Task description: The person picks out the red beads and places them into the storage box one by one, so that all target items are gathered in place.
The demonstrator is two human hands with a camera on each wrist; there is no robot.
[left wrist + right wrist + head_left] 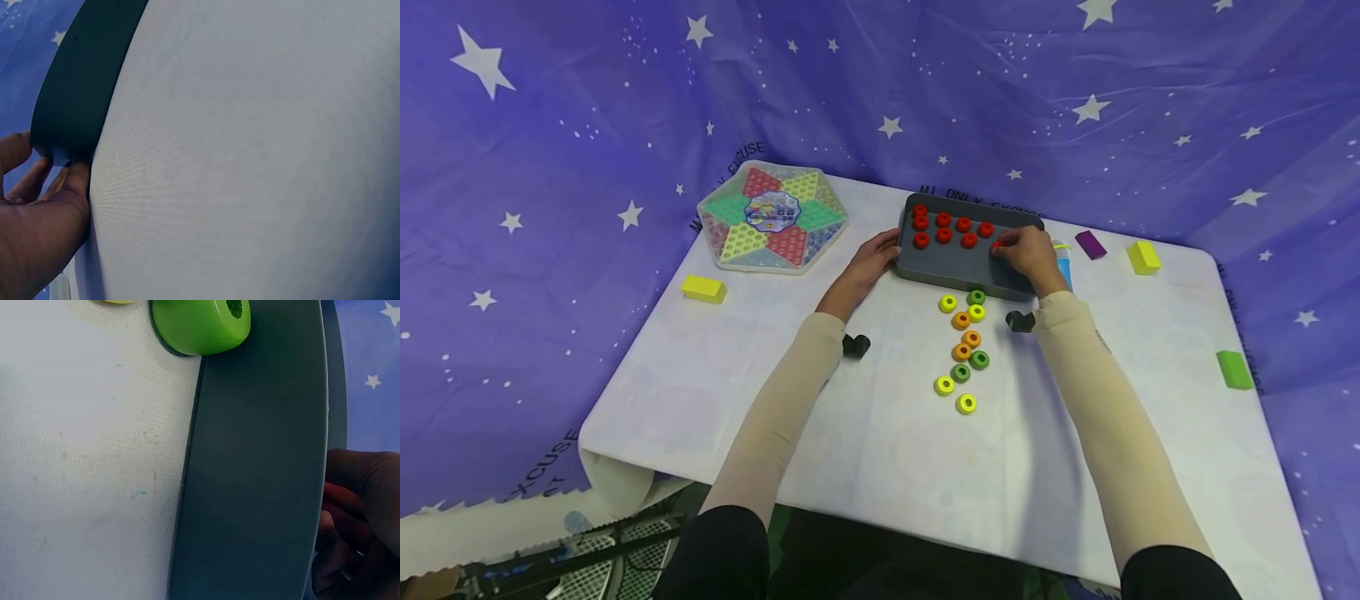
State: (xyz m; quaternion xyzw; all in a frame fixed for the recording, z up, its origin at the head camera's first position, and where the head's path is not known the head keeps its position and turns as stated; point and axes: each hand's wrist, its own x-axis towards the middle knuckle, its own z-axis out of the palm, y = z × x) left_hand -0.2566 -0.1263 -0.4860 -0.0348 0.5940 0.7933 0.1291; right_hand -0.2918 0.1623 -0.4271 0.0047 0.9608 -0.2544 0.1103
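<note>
A dark grey tray [955,265] lies at the table's far middle with several red rings [943,220] in two rows inside it. My left hand [887,250] touches the tray's left edge with straight fingers; in the left wrist view its fingers [67,182] lie against the tray's corner [75,87]. My right hand [1003,244] reaches into the tray's right part and pinches a red ring [997,245]. The right wrist view shows the tray's wall [256,475], a bit of that red ring [334,490] at the fingers [356,550], and a green ring [200,325] outside the tray.
Several loose yellow, green and orange rings [964,350] lie on the white table in front of the tray. A hexagonal game board [772,218] sits at the back left. Blocks lie about: yellow [703,288], purple [1090,244], yellow [1143,257], green [1234,369]. Starred purple cloth surrounds the table.
</note>
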